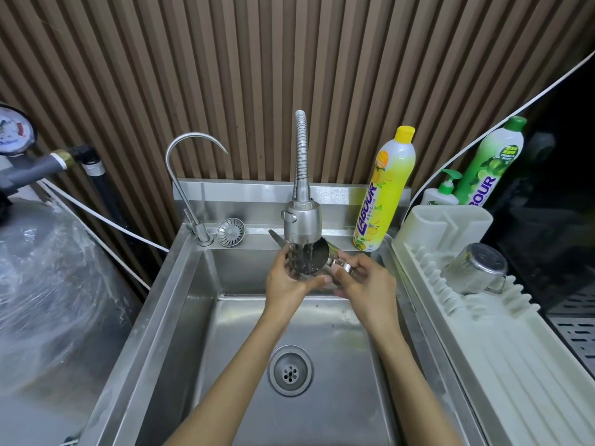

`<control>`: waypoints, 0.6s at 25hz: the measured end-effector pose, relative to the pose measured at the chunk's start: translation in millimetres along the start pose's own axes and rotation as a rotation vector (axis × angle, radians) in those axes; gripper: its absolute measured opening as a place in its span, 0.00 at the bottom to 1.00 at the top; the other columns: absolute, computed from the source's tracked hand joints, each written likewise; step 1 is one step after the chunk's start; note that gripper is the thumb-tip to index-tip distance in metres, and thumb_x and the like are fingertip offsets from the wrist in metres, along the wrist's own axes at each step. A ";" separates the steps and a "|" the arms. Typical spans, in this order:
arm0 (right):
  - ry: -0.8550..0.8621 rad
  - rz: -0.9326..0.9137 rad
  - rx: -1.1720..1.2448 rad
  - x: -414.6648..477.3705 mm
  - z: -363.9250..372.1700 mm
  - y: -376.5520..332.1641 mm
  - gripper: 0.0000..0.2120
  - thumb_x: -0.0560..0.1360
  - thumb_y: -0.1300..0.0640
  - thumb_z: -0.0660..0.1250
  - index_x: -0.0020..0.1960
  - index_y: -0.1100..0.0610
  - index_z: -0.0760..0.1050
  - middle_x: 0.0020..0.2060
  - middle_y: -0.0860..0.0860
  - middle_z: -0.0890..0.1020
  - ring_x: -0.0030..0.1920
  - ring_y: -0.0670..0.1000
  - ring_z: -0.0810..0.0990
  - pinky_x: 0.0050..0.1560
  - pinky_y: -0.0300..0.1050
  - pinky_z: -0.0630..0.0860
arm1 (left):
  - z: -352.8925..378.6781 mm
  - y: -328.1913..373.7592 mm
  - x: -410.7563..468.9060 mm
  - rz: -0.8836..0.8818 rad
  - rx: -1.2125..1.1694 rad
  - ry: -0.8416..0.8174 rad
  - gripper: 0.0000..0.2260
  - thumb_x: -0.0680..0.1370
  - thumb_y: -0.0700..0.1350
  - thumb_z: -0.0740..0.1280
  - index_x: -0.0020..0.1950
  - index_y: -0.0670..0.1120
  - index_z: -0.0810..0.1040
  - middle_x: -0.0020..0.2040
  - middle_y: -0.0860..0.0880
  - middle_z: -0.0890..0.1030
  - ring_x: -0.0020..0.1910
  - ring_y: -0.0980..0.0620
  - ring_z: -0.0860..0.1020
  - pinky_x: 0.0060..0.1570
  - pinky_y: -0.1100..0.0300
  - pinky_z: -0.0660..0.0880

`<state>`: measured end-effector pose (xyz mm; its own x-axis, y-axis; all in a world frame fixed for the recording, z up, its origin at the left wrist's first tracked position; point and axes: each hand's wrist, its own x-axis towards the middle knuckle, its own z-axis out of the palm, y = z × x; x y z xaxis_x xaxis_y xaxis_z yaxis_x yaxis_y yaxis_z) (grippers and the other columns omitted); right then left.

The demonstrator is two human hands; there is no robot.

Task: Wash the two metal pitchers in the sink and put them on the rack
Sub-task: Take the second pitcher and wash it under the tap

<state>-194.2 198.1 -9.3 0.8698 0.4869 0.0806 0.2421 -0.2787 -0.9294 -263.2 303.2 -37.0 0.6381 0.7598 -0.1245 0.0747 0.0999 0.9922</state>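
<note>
Pitchers are the whole job here, and one pitcher on the rack (pixel 475 272) already sits upside down at the far end of the white rack (pixel 502 342), to the right of the sink (pixel 167 317). By the look of it that one is washed and put away, so roughly half the task is done.

The second pitcher (pixel 309 260) is in the person's hands over the far part of the sink, tipped so its open mouth faces up toward the spray head of the tap (pixel 302 222). Water runs from the spray head straight into it. The left hand (pixel 285 284) is wrapped around the body from the left and underneath, fingers closed on the metal. The right hand (pixel 362 283) has its fingers closed on the handle side of the same pitcher, at the right.

No suds show on the pitcher or in the sink, so I judge this to be rinsing, though a soaping step cannot be ruled out; the yellow soap bottle (pixel 384 194) stands on the far ledge just right of the tap, untouched by either hand.

What is left, as I read it: finish the rinse, pour out the water, carry the pitcher right and set it upside down on the rack near the first, where the ribbed part has free room.
</note>
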 end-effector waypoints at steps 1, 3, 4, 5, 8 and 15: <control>-0.034 0.046 0.183 1.2 2.7 2.2 0.10 0.72 0.61 0.69 0.35 0.51 0.73 0.54 0.50 0.83 0.44 0.47 0.84 0.42 0.52 0.83 | -0.5 3.0 3.9 0.045 0.022 0.024 0.36 0.56 0.38 0.80 0.62 0.44 0.71 0.53 0.46 0.82 0.54 0.47 0.81 0.55 0.56 0.76; -0.121 0.158 0.484 4.9 10.3 4.8 0.10 0.74 0.65 0.66 0.35 0.57 0.72 0.56 0.53 0.80 0.47 0.48 0.83 0.40 0.50 0.84 | -3.7 12.1 6.9 0.161 0.128 0.094 0.38 0.55 0.41 0.79 0.63 0.45 0.70 0.56 0.46 0.80 0.55 0.48 0.79 0.56 0.57 0.75; -0.183 0.224 0.619 5.0 15.6 5.6 0.11 0.75 0.65 0.65 0.35 0.58 0.70 0.55 0.55 0.80 0.48 0.51 0.83 0.41 0.51 0.83 | -5.5 16.5 7.5 0.225 0.201 0.134 0.38 0.55 0.40 0.78 0.63 0.44 0.71 0.57 0.46 0.79 0.56 0.48 0.78 0.56 0.59 0.74; -0.245 0.289 0.729 4.6 21.0 7.2 0.12 0.75 0.64 0.64 0.34 0.58 0.68 0.52 0.58 0.79 0.47 0.53 0.83 0.41 0.52 0.83 | -7.2 22.0 6.4 0.284 0.282 0.169 0.37 0.55 0.39 0.77 0.64 0.43 0.71 0.57 0.46 0.77 0.56 0.49 0.76 0.55 0.62 0.72; -0.330 0.386 0.756 5.6 34.5 9.0 0.11 0.75 0.60 0.64 0.35 0.57 0.67 0.40 0.60 0.80 0.36 0.55 0.84 0.46 0.50 0.81 | -16.6 32.5 1.6 0.306 0.439 0.196 0.35 0.58 0.36 0.76 0.64 0.43 0.71 0.56 0.50 0.72 0.55 0.53 0.71 0.51 0.68 0.65; -0.237 -0.088 -0.567 7.9 49.0 -17.7 0.04 0.74 0.56 0.64 0.44 0.56 0.73 0.44 0.59 0.83 0.48 0.62 0.79 0.47 0.47 0.73 | -54.6 -26.5 -1.1 -0.473 -0.252 -0.054 0.18 0.72 0.23 0.54 0.54 0.40 0.72 0.44 0.42 0.79 0.40 0.48 0.81 0.36 0.65 0.80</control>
<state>-212.7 247.4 -9.9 0.7330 0.6802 0.0053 0.5558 -0.5943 -0.5813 -307.7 334.8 -63.5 0.6184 0.5610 -0.5504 0.1816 0.5794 0.7946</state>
